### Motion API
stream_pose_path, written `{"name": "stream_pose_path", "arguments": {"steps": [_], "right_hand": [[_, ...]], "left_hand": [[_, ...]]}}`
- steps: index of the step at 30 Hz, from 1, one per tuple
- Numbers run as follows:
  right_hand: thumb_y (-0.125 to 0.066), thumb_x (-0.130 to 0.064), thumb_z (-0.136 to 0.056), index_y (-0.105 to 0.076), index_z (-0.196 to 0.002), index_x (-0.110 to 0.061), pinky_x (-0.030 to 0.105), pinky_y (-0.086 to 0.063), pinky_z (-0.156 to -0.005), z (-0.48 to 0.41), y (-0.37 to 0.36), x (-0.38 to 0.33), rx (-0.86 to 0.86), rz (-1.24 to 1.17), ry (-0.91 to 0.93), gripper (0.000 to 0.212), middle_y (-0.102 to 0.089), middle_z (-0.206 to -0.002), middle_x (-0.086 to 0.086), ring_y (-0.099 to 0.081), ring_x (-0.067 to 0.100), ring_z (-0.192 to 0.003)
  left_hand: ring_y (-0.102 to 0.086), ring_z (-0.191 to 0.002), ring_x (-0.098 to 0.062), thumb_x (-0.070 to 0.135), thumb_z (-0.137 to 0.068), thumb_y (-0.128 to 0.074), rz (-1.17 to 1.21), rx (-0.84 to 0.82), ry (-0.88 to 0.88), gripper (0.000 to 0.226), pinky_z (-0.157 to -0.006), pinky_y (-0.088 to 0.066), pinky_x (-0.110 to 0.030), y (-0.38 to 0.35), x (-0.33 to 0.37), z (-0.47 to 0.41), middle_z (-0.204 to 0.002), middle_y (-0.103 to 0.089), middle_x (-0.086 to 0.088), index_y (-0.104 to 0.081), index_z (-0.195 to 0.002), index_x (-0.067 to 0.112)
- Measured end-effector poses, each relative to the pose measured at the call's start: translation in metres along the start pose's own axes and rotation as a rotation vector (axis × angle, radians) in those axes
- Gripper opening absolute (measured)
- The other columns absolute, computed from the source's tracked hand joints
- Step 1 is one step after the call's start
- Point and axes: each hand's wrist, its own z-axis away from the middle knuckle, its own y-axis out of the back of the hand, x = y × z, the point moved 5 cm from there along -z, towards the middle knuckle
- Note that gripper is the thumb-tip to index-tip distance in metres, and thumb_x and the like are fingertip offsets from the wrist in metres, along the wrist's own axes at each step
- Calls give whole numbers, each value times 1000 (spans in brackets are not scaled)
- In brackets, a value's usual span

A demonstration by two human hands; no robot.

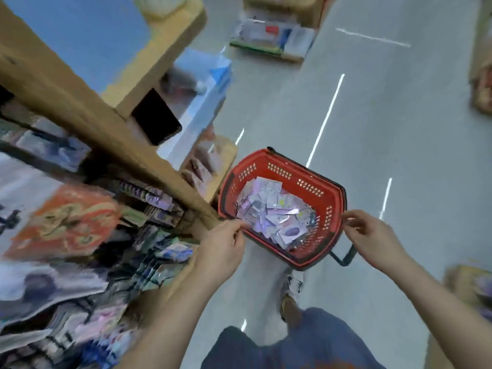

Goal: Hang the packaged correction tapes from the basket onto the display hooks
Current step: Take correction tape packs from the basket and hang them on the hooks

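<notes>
correction tapes [274,211] in basket [334,198], between left hand [226,242], right hand [371,235]

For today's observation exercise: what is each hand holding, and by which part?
Cannot be told. The left hand sits at the red basket's left rim, the right hand, fingers curled, at its right rim; blur hides whether either grips it.

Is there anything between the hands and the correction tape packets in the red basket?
Nothing visible. The basket is open on top, its handle lies outside the rim, and the packets lie exposed close to the left hand and the right hand.
</notes>
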Motion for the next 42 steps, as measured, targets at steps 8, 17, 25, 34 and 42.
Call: {"name": "stream_pose_path", "arguments": {"steps": [8, 17, 25, 34, 42], "right_hand": [[-59, -14, -95, -59, -127, -20, 31, -46, -84, -137, -63, 85, -64, 7, -153, 33, -69, -112, 3, -65, 24, -98], [-59, -15, -93, -41, -148, -16, 34, -38, -106, -348, -254, 160, -245, 195, -1, 58, -49, -147, 7, -49, 25, -132], [-67, -26, -89, -1, -157, -15, 55, -24, -115, -454, -368, 181, -377, 509, -2, 96, -27, -159, 10, -29, 28, -145], [-76, -40, -84, -42, -144, -26, 36, -50, -92, -437, -345, 222, -377, 328, -200, 70, -59, -138, 6, -57, 29, -121], [-65, -12, -94, -43, -132, -43, 34, -57, -55, -379, -314, 238, -338, -442, -540, 53, -71, -94, 3, -69, 17, -61]], "left_hand": [[-62, -112, -23, 11, -94, -55, -77, -245, 114, 35, -93, -47, -31, -136, -44, -155, -122, -67, -4, -63, -128, 16], [-46, -124, -34, 19, -86, -64, -434, -368, 17, 51, -98, -42, -43, -314, -187, -344, -132, -54, -13, -48, -133, 9], [-23, -146, -33, 46, -82, -74, -814, -463, -244, 106, -117, -29, -47, -396, -215, -452, -159, -22, -14, -7, -154, 8], [-63, -109, -31, 48, -82, -69, -948, -599, -358, 59, -80, -43, -35, -416, -219, -430, -116, -66, -3, -42, -129, 25], [-65, -77, -32, 41, -75, -75, -470, -250, -422, 43, -69, -46, -37, -357, -177, -402, -84, -66, 1, -51, -109, 28]]}}
